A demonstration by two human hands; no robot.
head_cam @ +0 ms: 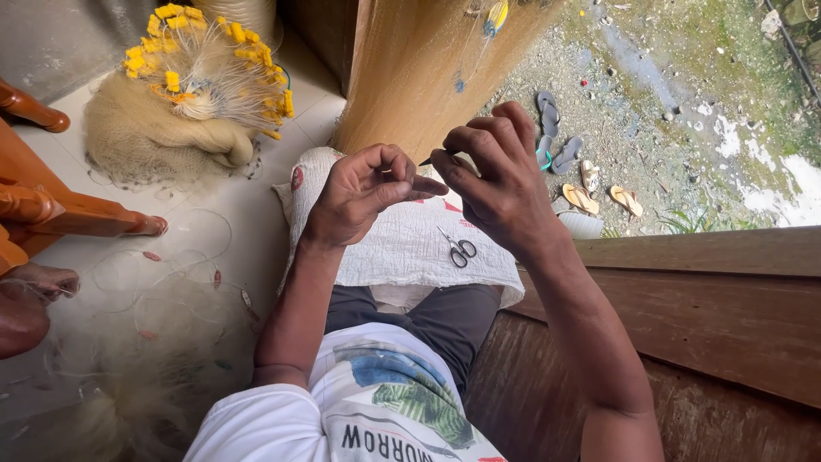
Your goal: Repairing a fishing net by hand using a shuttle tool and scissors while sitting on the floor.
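Net mending appears midway: left hand (363,192) pinches fine mesh, right hand (496,175) grips a thin dark needle (425,161); scissors (459,249) lie unused on the pillow (402,248); 1 bundled net (184,94) waits.

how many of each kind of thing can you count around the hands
hands: 2, left hand, right hand
scissors: 1
white sack: 1
net bundle with yellow floats: 1
sandals outside: about 6
total: about 11

I see fine, translucent netting (410,77) hanging like gauze, and a white woven sack (402,244), matt and crinkled, under small shiny metal scissors (459,249). The floor tiles (239,214) look smooth and pale, the wall boards (710,316) rough, weathered wood, the chair legs (77,218) glossy varnished wood.
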